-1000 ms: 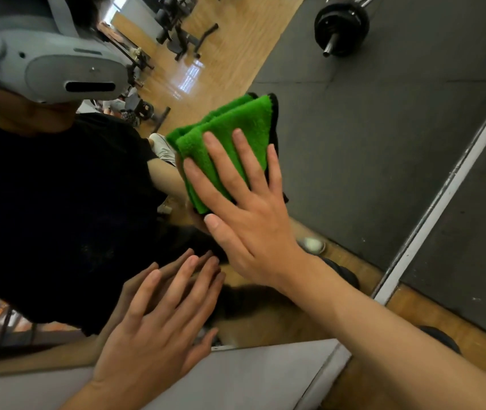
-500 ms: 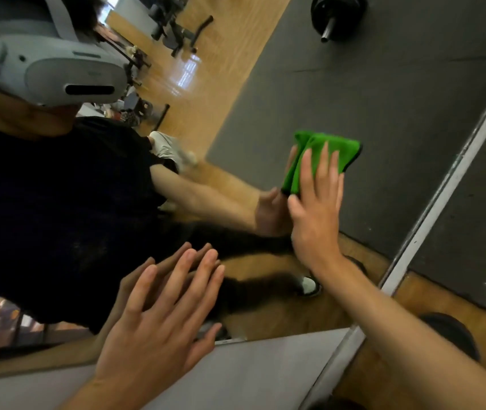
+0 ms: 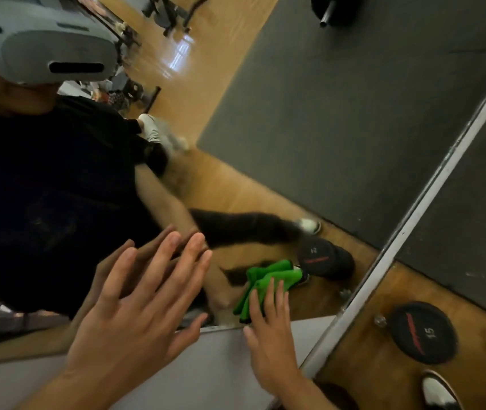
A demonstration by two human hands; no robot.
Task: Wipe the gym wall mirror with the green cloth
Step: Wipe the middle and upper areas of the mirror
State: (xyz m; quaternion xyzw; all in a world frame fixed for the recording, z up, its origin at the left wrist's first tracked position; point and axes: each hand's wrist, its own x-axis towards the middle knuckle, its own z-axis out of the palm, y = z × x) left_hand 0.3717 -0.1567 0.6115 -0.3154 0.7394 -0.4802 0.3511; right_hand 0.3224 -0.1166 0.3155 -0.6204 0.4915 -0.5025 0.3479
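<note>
Low on the mirror (image 3: 339, 119), the right hand's (image 3: 271, 347) straight fingers (image 3: 269, 294) are pressing the green cloth (image 3: 274, 272); the left hand (image 3: 135, 318) is seemingly resting there, spread.

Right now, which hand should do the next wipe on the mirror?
Probably the right hand: it presses the green cloth flat against the mirror, near its bottom edge. The left hand lies flat on the glass with no cloth.
</note>
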